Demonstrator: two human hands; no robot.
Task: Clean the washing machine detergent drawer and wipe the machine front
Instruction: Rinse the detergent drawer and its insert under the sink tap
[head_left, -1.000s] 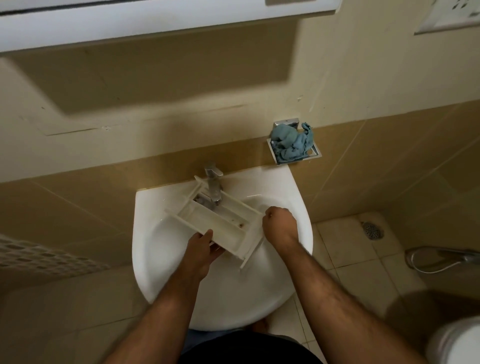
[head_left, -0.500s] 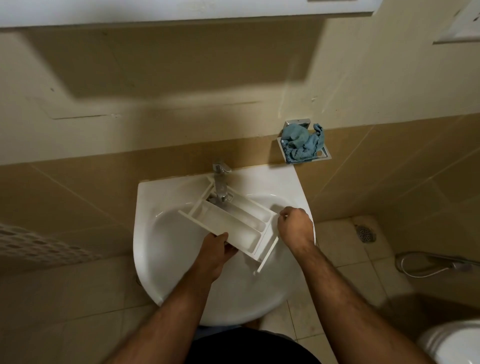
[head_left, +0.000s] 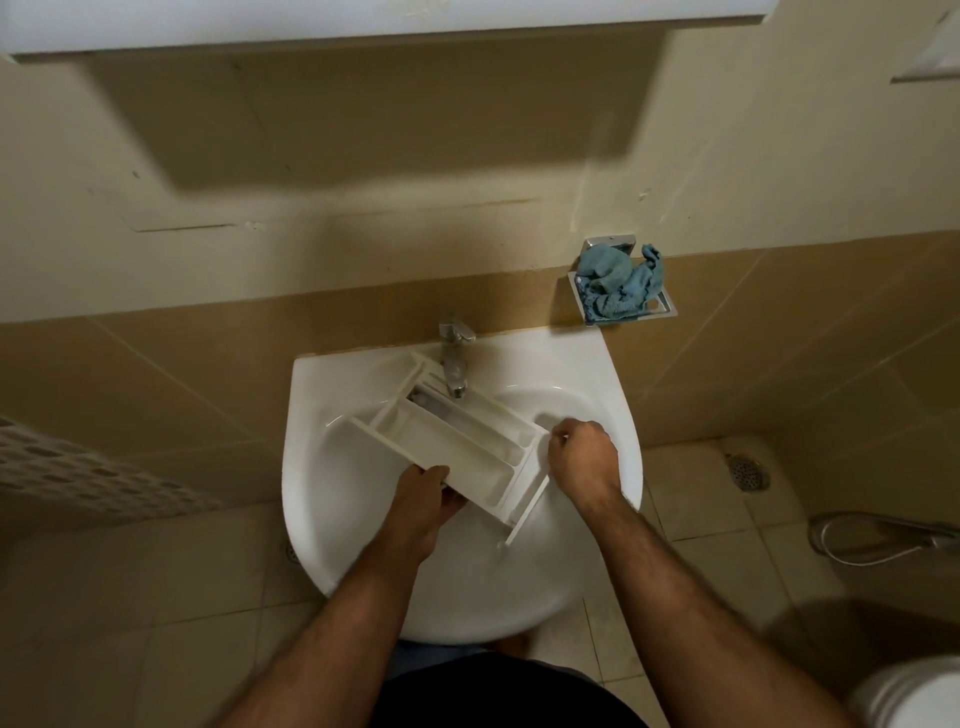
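The person holds the white detergent drawer (head_left: 457, 441) over the bowl of the white sink (head_left: 363, 545), its far end tucked right under the spout of the chrome tap (head_left: 456, 358), a placing that looks meant to let water run straight through the compartments and drain into the basin. No stream of water can be made out here. The left hand (head_left: 421, 504) grips the near long side of the drawer, fingers curled under its edge, carrying the weight and setting the tilt. The right hand (head_left: 582, 457) is at the drawer's front panel end, fingers curled closed beside the corner; whether they pinch the panel or only rest against it cannot be told. Two hands at opposite sides would keep a wet, slippery tray from twisting. A crumpled blue cloth (head_left: 618, 283) waits in the metal wall holder (head_left: 662, 306) just beside the sink, within reach, probably for the wiping that is not yet begun
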